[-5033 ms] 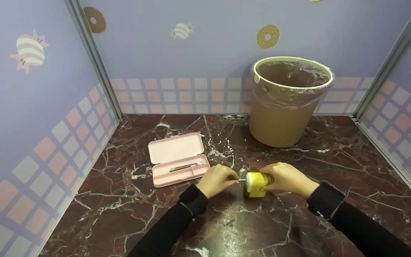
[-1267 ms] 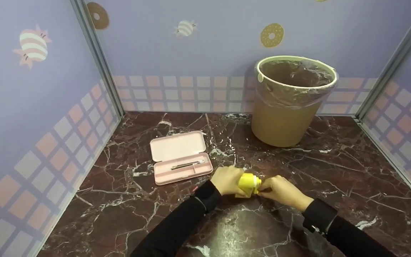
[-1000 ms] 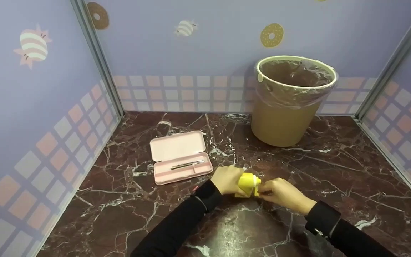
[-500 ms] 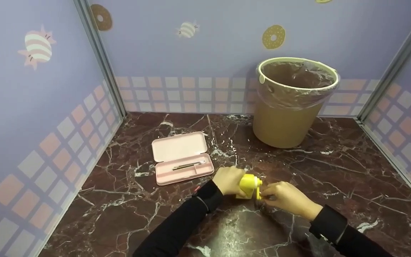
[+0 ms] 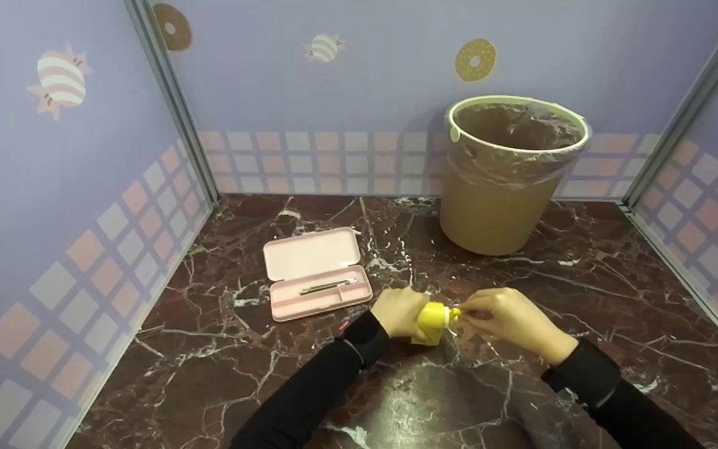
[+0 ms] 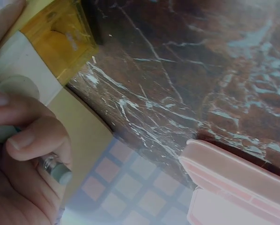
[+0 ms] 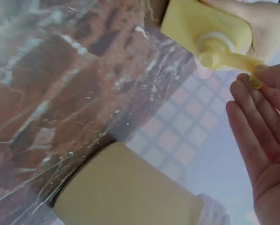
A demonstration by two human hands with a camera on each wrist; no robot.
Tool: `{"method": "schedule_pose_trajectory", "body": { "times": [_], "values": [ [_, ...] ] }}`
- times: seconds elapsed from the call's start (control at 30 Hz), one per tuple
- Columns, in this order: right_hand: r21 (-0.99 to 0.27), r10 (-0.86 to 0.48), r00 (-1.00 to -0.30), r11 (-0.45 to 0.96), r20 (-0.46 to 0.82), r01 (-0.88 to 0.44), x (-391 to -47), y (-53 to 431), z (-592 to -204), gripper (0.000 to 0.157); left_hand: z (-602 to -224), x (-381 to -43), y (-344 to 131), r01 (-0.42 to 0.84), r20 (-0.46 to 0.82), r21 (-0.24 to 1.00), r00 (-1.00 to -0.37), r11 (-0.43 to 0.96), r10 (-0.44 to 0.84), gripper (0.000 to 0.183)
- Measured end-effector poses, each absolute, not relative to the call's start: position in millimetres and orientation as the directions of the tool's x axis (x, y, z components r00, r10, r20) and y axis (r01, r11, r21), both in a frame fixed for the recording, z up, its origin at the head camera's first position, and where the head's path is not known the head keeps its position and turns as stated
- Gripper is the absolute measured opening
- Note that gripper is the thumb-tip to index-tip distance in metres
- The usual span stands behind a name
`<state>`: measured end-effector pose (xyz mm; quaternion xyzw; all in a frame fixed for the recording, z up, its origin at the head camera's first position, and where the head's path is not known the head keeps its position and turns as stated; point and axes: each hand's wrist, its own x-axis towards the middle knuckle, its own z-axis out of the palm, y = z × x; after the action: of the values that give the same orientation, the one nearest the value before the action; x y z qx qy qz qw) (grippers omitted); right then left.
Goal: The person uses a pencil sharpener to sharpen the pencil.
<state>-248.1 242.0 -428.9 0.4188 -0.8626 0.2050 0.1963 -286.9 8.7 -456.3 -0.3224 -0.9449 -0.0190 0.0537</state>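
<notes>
A yellow hand-crank pencil sharpener [image 5: 432,317] lies on its side on the dark marble table, in front of me. My left hand [image 5: 395,312] grips its body from the left. In the left wrist view a pencil [image 6: 60,172] runs through that hand toward the sharpener's white face, its capped end sticking out below the curled fingers. An amber see-through drawer [image 6: 62,40] shows beside the face. My right hand [image 5: 518,319] pinches the knob of the yellow crank [image 7: 238,61] between thumb and forefinger, the other fingers extended.
An opened pink pencil case [image 5: 312,254] with several pencils [image 5: 328,287] in it lies left behind my hands. A tan waste bin [image 5: 490,212] with a plastic liner stands at the back right. Patterned panels [image 5: 359,75] enclose the table.
Five seconds ago my left hand held the pencil at the sharpener and my right gripped its body. Now the left grips the body and the right turns the crank, its knob raised from below.
</notes>
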Motion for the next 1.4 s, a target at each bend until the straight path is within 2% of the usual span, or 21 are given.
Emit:
{"method": "schedule_pose_trajectory", "body": {
  "times": [0.27, 0.67, 1.0, 1.4],
  "values": [
    [-0.216, -0.615, -0.633, 0.615, 0.47, -0.758, -258.8, 243.0, -426.6, 0.018, -457.0, -287.7, 8.8, 0.617, 0.087, 0.029, -0.785, 0.786, 0.613, 0.042],
    [-0.211, -0.592, -0.636, 0.628, 0.495, -0.749, -270.4, 241.3, -426.7, 0.017, -457.3, -289.0, 8.5, 0.626, 0.098, 0.031, -0.777, 0.779, 0.621, 0.046],
    [-0.217, -0.568, -0.674, 0.666, 0.473, -0.714, -274.1, 237.6, -428.9, 0.015, -459.3, -291.6, 7.6, 0.63, 0.094, 0.017, -0.774, 0.777, 0.626, 0.049],
    [-0.164, -0.532, -0.711, 0.736, 0.46, -0.657, -278.6, 234.9, -436.2, 0.014, -458.5, -289.3, 8.8, 0.639, 0.118, 0.012, -0.765, 0.769, 0.633, 0.049]
  ]
}}
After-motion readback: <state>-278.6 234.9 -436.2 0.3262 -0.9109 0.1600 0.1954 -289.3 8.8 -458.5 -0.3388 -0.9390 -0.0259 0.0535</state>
